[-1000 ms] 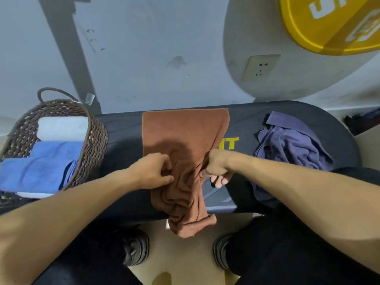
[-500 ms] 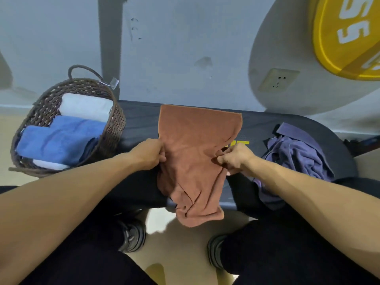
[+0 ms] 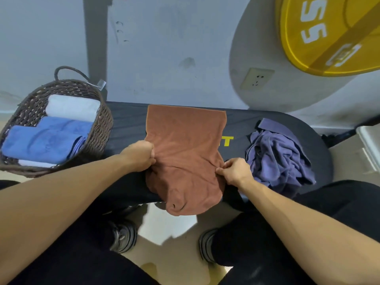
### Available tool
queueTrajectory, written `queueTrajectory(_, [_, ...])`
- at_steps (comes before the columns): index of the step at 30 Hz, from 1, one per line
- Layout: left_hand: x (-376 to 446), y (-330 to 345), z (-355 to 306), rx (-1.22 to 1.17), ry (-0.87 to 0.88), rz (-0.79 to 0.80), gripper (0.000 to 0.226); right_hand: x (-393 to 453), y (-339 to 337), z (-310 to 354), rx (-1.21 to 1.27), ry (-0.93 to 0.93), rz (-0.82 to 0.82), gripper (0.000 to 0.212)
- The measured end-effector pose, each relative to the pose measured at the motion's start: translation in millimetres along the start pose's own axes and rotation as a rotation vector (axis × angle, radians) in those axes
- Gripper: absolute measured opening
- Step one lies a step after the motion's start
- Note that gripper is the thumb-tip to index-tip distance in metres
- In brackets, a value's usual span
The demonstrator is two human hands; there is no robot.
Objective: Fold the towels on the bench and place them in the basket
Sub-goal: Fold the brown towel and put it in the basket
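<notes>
- Fingers and thumb of the left hand are curled tight on the left edge of the rust-brown terry towel; those of the right hand pinch its right edge.
- That towel lies spread across the black padded bench, its long axis running away from the person toward the wall, the near end drooping over the bench's front edge.
- Both hands grip partway along it, so the hanging end lies below them and the flat far end beyond; neither hand is clearly nearer.
- To the left sits the dark woven wicker basket, already holding folded blue and white towels.
- A crumpled purple towel waits just right of the right hand.
</notes>
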State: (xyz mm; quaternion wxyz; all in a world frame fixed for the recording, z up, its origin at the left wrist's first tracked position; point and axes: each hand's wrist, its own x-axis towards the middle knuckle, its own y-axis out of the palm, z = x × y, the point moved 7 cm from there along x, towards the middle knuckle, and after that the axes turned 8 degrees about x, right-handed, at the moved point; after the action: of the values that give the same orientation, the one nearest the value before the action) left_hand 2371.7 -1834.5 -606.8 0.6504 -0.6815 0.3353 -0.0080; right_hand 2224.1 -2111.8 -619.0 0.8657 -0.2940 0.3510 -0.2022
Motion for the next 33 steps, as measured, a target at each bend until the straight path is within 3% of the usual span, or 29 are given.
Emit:
queueTrajectory(3, [-4, -1, 4, -0.033, -0.153, -0.066, 0.047, -3, -4, 0, 0.077, -0.010, -0.021, 0.025])
queueTrajectory(6, [-8, 11, 8, -0.049, -0.217, -0.020, 0.057, -3, -16, -5, 0.171, -0.022, -0.076, 0.021])
queueTrajectory(11, [-11, 19, 5, -0.028, -0.183, -0.083, 0.034, -4, -18, -24, 0.119, 0.002, -0.078, 0.010])
queueTrajectory(13, [-6, 16, -2, 0.000, -0.135, -0.037, 0.031, -4, -14, -26, 0.090, 0.025, -0.020, 0.004])
queueTrajectory(15, [-1, 14, -2, 0.008, -0.128, 0.022, 0.029, -4, -12, -22, 0.019, 0.012, 0.032, 0.011])
queueTrajectory(17, [1, 11, 2, 0.008, -0.139, 0.038, 0.031, -7, -15, -15, -0.078, -0.073, -0.002, 0.016])
queueTrajectory(21, [1, 4, -3, 0.059, -0.105, -0.117, 0.034, -26, -25, 21, -0.070, -0.368, -0.125, 0.008])
queueTrajectory(24, [-2, 8, -7, 0.068, -0.066, -0.183, 0.034, -56, 4, 51, -0.021, -0.563, 0.081, 0.016])
queueTrajectory(28, [-4, 6, -8, 0.025, -0.010, -0.224, 0.033, -93, 67, 56, -0.087, -0.649, 0.365, 0.023])
queueTrajectory(31, [-6, 11, -19, -0.004, 0.086, -0.130, 0.023, -106, 102, 50, -0.342, -0.657, 0.315, 0.045])
queueTrajectory(33, [-8, 13, -27, 0.050, 0.123, -0.068, 0.013, -112, 112, 54, -0.483, -0.720, 0.211, 0.041])
